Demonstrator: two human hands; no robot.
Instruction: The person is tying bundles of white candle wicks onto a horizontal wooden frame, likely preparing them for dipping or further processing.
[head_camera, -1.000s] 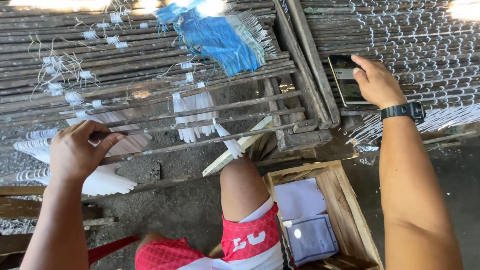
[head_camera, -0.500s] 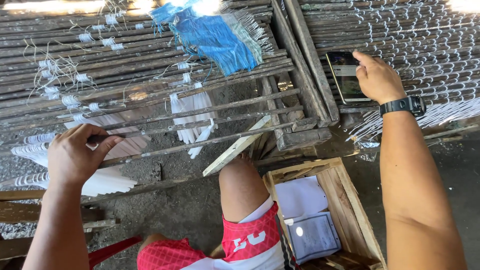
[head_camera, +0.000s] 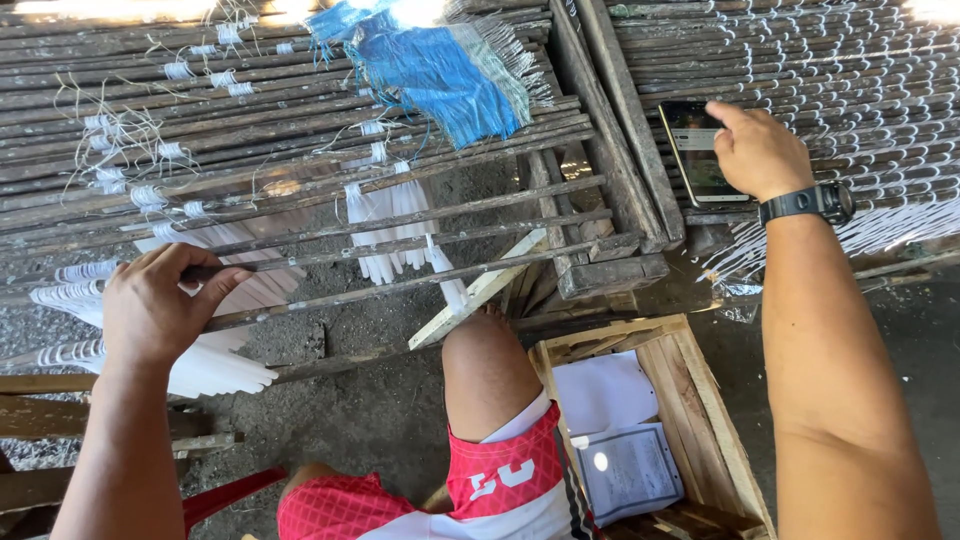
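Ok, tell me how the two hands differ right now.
The left hand is curled around a thin dark stick of the rack; the right hand rests on a phone lying on the other rack, thumb on its screen. The right wrist wears a black watch; the left wrist is bare. The left hand sits lower and nearer, the right higher up. Both are bare.

Left hand (head_camera: 150, 305) curled in pinch grip, arm extended; right hand (head_camera: 760, 152) raised, thumb pressing forward

Lit phone screen (head_camera: 700, 150) under right hand (head_camera: 762, 150); white printed sheets (head_camera: 625, 470) in wooden crate (head_camera: 715, 420)
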